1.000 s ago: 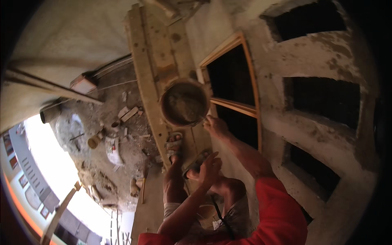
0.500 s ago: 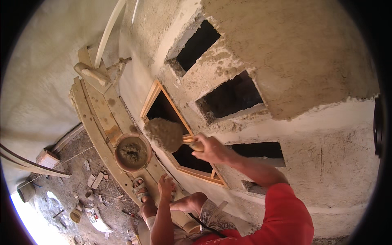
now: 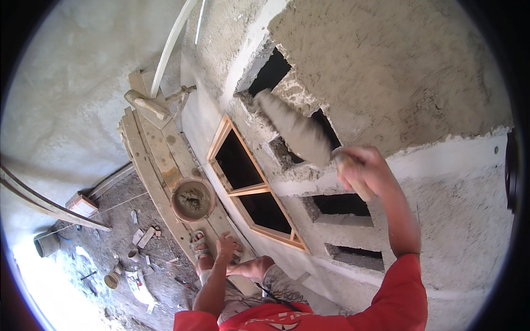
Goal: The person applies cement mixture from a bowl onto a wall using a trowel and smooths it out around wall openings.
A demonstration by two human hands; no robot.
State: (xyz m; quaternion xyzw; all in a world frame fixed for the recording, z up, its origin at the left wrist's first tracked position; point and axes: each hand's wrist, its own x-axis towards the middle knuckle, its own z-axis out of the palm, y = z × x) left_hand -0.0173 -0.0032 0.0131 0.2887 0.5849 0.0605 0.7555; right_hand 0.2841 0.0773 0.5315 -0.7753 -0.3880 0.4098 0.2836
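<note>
My right hand (image 3: pixel 367 172) grips the wooden handle of a trowel (image 3: pixel 295 129), raised in front of the wall. The blade is blurred by motion and coated with grey-brown mortar. It passes in front of two of the dark rectangular openings. My left hand (image 3: pixel 226 245) hangs low over my sandalled feet, fingers loosely apart and nothing visible in it. Beyond my feet, a round basin (image 3: pixel 175 205) with wet mortar inside stands on the planks. The wall (image 3: pixel 397 66) carries rough plaster on its upper part and a paler band below.
I stand on a scaffold of wooden planks (image 3: pixel 148 160). A wooden float (image 3: pixel 148 105) lies at its far end. An orange-brown wooden frame (image 3: pixel 248 190) is set in the wall beside the planks. On the ground below left lie rubble, several containers and a bucket (image 3: pixel 47 244).
My right hand has swung the trowel up and to the right, from before the wooden frame to the upper wall openings. The view has shifted slightly; my left hand stays low.
</note>
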